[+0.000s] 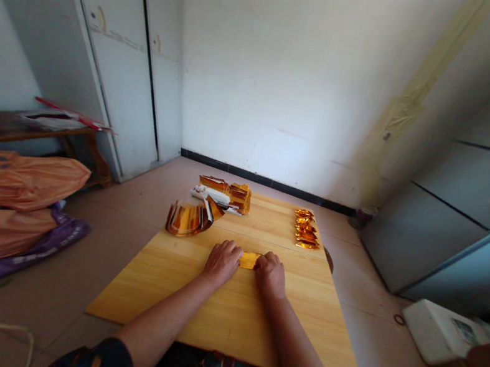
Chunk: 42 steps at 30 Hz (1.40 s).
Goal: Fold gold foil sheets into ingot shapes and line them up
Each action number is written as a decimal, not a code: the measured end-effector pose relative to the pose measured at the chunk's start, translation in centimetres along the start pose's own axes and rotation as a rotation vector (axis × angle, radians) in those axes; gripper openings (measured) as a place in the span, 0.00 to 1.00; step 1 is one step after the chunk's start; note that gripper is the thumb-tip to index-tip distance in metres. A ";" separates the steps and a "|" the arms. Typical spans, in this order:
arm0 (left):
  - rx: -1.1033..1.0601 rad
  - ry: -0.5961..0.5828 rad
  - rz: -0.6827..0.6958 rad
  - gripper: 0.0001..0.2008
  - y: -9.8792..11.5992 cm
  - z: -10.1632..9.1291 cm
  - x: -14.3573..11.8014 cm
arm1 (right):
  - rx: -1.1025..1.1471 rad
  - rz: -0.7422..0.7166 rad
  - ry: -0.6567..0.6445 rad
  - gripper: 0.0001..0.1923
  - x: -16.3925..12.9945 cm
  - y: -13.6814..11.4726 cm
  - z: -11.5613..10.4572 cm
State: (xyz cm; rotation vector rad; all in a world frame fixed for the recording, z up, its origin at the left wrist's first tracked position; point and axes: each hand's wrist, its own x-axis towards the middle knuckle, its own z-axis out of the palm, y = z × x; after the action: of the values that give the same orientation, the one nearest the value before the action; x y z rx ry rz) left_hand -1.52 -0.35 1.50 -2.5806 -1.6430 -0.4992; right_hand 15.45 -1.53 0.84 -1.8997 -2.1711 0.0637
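Two hands, left hand and right hand, are pressed on a gold foil sheet on the wooden board, fingers curled down.

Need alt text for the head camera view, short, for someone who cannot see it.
Both hands, left hand and right hand, press a small gold foil sheet flat on a wooden board. Beyond lie a curled stack of gold foil and a row of folded gold pieces.

gold paper: glossy foil; board: smooth pale wood, matt; bags: thin crinkled plastic
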 end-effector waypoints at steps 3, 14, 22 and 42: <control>-0.007 -0.021 0.137 0.09 0.2 0.4 0.2 | -0.025 0.002 -0.057 0.10 0.3 -0.3 0.0; -0.124 -0.036 0.272 0.12 -1.2 0.2 -1.9 | 0.021 0.190 -0.130 0.08 0.5 -1.0 -1.2; -0.150 -0.026 0.214 0.15 -1.0 -0.1 -2.5 | -0.014 0.299 -0.148 0.22 0.6 -3.0 -1.8; -0.135 -0.043 0.189 0.14 -0.7 -0.4 -2.6 | 0.198 0.348 -0.198 0.06 1.2 1.4 -2.0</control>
State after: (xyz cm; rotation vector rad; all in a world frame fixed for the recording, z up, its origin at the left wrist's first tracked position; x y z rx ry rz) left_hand -3.27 -2.35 1.01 -2.8263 -1.4017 -0.5640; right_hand 17.08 -0.37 2.68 -2.2042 -1.8365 0.5313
